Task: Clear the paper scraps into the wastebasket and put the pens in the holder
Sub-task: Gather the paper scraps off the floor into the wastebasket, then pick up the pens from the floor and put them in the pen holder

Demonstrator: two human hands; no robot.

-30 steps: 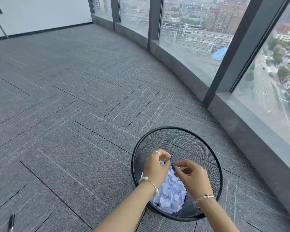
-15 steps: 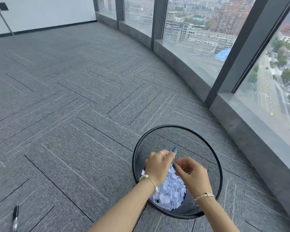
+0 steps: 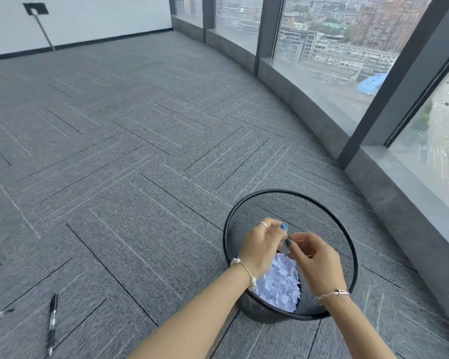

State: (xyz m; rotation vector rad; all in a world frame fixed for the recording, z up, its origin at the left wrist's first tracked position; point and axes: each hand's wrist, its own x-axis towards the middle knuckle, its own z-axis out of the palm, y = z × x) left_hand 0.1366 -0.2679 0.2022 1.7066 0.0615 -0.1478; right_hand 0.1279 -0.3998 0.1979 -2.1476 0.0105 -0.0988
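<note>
A black pen [image 3: 52, 323] lies on the carpet far left, while over the mesh wastebasket [image 3: 319, 211] her left hand [image 3: 261, 246] and right hand [image 3: 315, 260] meet with curled fingertips, what they pinch unclear, paper scraps [image 3: 279, 283] heaped directly beneath them.

Bare forearms, pearl bracelet [image 3: 244, 271], rose-gold bangle [image 3: 333, 294], ring [image 3: 263, 224], teal nails.
</note>
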